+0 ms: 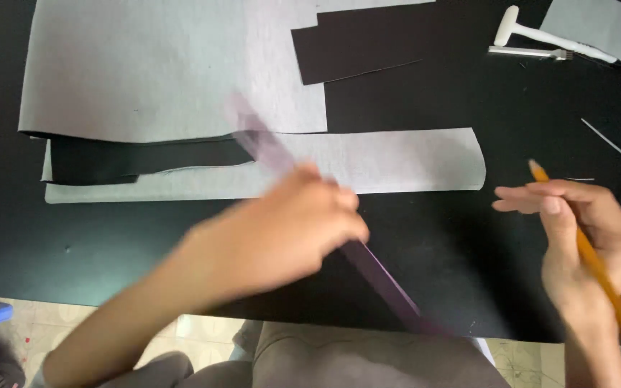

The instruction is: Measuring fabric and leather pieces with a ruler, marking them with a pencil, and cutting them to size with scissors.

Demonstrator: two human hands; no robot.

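Left hand: your left hand (292,226) grips the blurred purple ruler (368,266).
Right hand: your right hand (576,230) pinches the pencil (598,269).
Progress: grey sheets (174,68) already cut; no line marked.

hands (282,237) – 2 | pencil (598,273) – 1 | ruler (368,266) – 1 | grey sheets (167,65) – 3

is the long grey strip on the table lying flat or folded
Flat and spread out. The long grey strip lies full length on the black table, its rounded right end showing no crease; its left part runs under other sheets.
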